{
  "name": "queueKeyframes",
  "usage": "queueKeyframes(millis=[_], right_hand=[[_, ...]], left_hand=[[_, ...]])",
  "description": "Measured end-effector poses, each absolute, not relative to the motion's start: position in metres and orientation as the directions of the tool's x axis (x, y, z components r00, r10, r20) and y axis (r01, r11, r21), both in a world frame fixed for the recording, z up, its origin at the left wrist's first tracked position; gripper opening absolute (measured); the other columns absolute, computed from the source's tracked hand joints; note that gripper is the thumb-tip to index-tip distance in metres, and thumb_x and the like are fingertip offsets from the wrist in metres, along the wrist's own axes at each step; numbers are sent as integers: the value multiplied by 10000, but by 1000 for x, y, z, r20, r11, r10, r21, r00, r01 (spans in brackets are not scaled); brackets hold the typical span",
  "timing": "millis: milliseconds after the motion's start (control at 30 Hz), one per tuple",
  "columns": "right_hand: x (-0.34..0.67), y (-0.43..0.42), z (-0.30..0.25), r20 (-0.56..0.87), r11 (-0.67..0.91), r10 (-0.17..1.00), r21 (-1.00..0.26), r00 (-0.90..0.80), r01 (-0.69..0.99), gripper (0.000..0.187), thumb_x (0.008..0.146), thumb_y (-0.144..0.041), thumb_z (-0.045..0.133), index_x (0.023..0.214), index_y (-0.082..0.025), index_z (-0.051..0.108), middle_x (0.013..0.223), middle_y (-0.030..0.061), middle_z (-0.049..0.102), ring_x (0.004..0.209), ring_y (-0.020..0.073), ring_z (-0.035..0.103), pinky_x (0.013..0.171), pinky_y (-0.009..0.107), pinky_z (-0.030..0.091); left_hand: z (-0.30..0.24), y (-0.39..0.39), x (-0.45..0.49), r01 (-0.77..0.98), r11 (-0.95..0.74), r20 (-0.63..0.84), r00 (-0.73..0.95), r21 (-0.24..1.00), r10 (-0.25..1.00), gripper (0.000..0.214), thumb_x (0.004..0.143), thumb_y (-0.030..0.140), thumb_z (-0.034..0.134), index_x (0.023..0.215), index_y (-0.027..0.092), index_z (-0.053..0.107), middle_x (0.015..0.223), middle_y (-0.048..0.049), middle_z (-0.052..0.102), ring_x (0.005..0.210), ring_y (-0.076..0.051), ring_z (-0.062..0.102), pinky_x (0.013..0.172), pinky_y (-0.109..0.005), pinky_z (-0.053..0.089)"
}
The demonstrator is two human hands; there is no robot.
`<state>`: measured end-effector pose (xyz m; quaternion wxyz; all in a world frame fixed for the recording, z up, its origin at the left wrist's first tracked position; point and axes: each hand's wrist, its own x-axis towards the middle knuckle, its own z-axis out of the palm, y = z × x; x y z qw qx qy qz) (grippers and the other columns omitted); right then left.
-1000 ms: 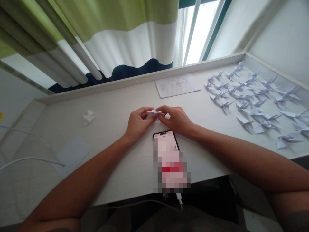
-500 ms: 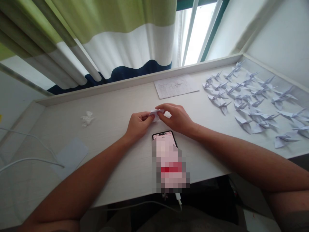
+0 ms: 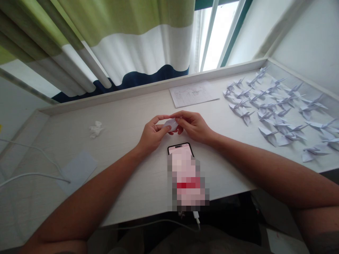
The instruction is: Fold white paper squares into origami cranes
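Mid-frame, left hand [image 3: 152,135] and right hand [image 3: 194,127] share a grip clamped on a small folded white paper piece [image 3: 171,123]. Pale paper cranes [image 3: 268,135] cover the right of the white desk [image 3: 127,120].

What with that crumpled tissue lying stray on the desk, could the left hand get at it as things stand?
Probably yes: only bare desk lies between the left hand and the crumpled tissue, though it and the right hand pinch a small folded paper.

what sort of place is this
Probably a desk by a window in a home: a striped curtain hangs behind it, a phone lies on it, and folded paper cranes cover its right end.
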<state>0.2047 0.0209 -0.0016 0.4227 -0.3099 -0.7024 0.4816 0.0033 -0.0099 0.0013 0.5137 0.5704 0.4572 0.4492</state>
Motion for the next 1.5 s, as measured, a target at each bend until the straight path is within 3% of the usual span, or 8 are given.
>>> queueKeyframes(millis=[200, 467, 733, 833, 1000, 1167, 1333, 1500], right_hand=[[204, 23, -4, 279, 305, 856, -952, -435, -11, 428, 1015, -605, 645, 1056, -180, 685, 768, 7, 720, 664, 129, 709, 638, 264, 606], [201, 25, -7, 263, 259, 902, -964, -342, -58, 433, 989, -626, 672, 1049, -198, 662, 801, 11, 730, 686, 150, 738, 680, 302, 652], [202, 28, -12, 325, 325, 890, -944, -319, -53, 289, 1070, -482, 593, 1130, -200, 612, 804, -5, 698, 681, 131, 700, 668, 282, 613], [201, 29, -14, 376, 366, 880, -926, -290, -91, 283, 1079, -475, 583, 1140, -199, 597, 761, -18, 676, 641, 128, 677, 626, 272, 580], [204, 25, -11, 454, 490, 834, -871, -314, 43, 208, 1101, -389, 541, 1147, -198, 610, 776, -12, 669, 677, 140, 678, 666, 291, 547], [208, 23, -4, 533, 629, 753, -756, -386, 184, 127, 1091, -258, 510, 1149, -204, 610, 794, -15, 662, 681, 133, 631, 689, 294, 492], [208, 24, -5, 500, 592, 782, -782, -373, 194, 132, 1076, -219, 499, 1162, -197, 597, 778, -28, 621, 673, 139, 610, 700, 301, 480], [208, 25, -6, 481, 562, 805, -806, -346, 187, 144, 1068, -206, 490, 1165, -195, 596, 748, -38, 594, 646, 136, 590, 678, 300, 468]], left_hand=[[4, -13, 4, 97, -119, 104, 147, 988, 984, 398, 888, 436, 790, 1202, 221, 673, 752, 4, 789, 692, -216, 795, 763, -355, 613], [4, -14, 8, 101, -164, 152, 116, 981, 981, 412, 925, 599, 739, 987, 192, 717, 795, -37, 792, 723, -220, 803, 699, -326, 558], [1, -13, 5, 60, -94, 83, 165, 994, 983, 528, 928, 546, 769, 1277, 170, 644, 769, -42, 801, 760, -246, 811, 783, -371, 590], [2, -13, 6, 27, -63, 57, 194, 998, 979, 562, 922, 549, 782, 1284, 140, 654, 839, -77, 826, 783, -260, 813, 849, -412, 606], [7, -14, 5, -3, -15, 15, 279, 1000, 960, 419, 905, 456, 805, 1149, 130, 707, 959, -114, 851, 828, -277, 817, 953, -462, 601], [9, -13, 4, 69, -24, -2, 357, 997, 934, 503, 1025, 588, 597, 983, 121, 779, 911, -135, 843, 875, -275, 802, 989, -439, 583], [10, -10, 1, 184, -103, 17, 416, 978, 909, 572, 989, 670, 632, 894, 130, 794, 890, -126, 837, 861, -242, 771, 915, -371, 584], [11, -11, 0, 154, -65, -8, 437, 986, 899, 565, 975, 670, 657, 1015, 122, 789, 966, -139, 846, 875, -235, 780, 922, -375, 589]])
